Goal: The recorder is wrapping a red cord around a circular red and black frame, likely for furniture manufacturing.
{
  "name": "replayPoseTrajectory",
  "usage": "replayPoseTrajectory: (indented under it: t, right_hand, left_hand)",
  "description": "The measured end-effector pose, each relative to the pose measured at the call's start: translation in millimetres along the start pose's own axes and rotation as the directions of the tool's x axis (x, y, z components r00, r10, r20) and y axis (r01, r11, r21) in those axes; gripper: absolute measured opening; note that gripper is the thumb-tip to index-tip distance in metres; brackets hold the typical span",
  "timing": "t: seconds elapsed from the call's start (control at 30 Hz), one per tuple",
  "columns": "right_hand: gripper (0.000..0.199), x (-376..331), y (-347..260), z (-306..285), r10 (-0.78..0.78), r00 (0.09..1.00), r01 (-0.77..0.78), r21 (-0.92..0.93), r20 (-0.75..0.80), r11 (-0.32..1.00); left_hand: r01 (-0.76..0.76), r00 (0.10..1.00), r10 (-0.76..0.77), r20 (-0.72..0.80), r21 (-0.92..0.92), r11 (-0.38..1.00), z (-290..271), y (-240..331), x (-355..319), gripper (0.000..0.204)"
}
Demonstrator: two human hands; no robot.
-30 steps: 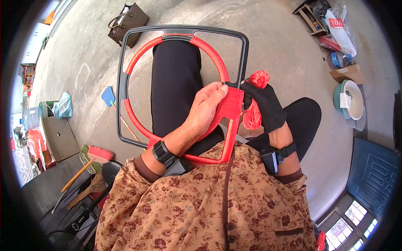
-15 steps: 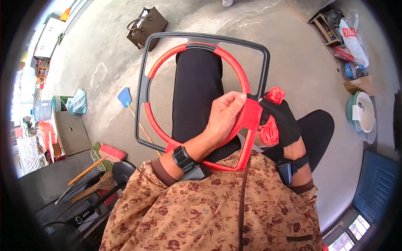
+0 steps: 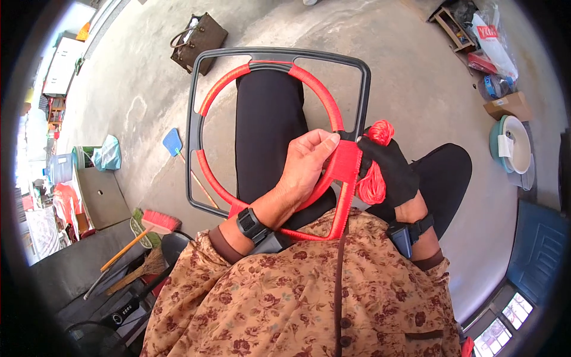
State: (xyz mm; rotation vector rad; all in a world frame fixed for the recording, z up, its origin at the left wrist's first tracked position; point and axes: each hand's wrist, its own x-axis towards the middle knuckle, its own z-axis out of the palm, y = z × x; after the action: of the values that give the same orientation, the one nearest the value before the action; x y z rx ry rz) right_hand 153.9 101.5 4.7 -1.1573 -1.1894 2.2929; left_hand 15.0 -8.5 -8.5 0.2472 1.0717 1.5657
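Note:
A dark grey frame (image 3: 279, 56) with a round inner ring rests on my lap, most of the ring and its right side wrapped in red cord (image 3: 345, 163). My left hand (image 3: 306, 163) grips the wrapped part at the ring's right side, thumb on top. My right hand (image 3: 389, 169), in a black glove, holds a bundle of red cord (image 3: 373, 178) just right of the frame's edge. Both wrists wear black bands.
On the concrete floor lie a brown handbag (image 3: 196, 38) at the top, a blue fly swatter (image 3: 173, 143), and brooms (image 3: 148, 229) at the left. Bowls (image 3: 514, 152), a box and bags sit at the right. A blue panel (image 3: 538, 250) is at the lower right.
The view has shifted, so frame and hands sit further right and lower. Both hands keep their hold on the frame and the cord bundle.

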Motion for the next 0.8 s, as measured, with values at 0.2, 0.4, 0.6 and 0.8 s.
replayPoseTrajectory:
  t: [0.2,0.4,0.6,0.8]
  right_hand:
    - [0.018,-8,5,-3,-0.009,1.0,0.008,0.042,0.02,0.999]
    - [0.029,-12,-8,-28,-0.109,0.977,0.133,0.124,-0.185,0.983]
    - [0.036,15,-10,-96,-0.516,0.803,0.163,-0.722,-0.299,0.672]
    - [0.05,2,-44,15,-0.731,0.646,0.393,-0.917,0.221,0.07]
  left_hand:
    - [0.038,0.997,-0.037,0.069,-0.015,0.999,4,-4,2,0.02]
    - [0.07,0.981,-0.078,0.18,0.047,0.996,11,8,5,0.022]
    - [-0.018,0.992,0.014,0.127,0.026,1.0,6,2,8,0.021]
    - [-0.383,0.915,0.403,-0.007,0.289,0.877,12,10,6,0.045]
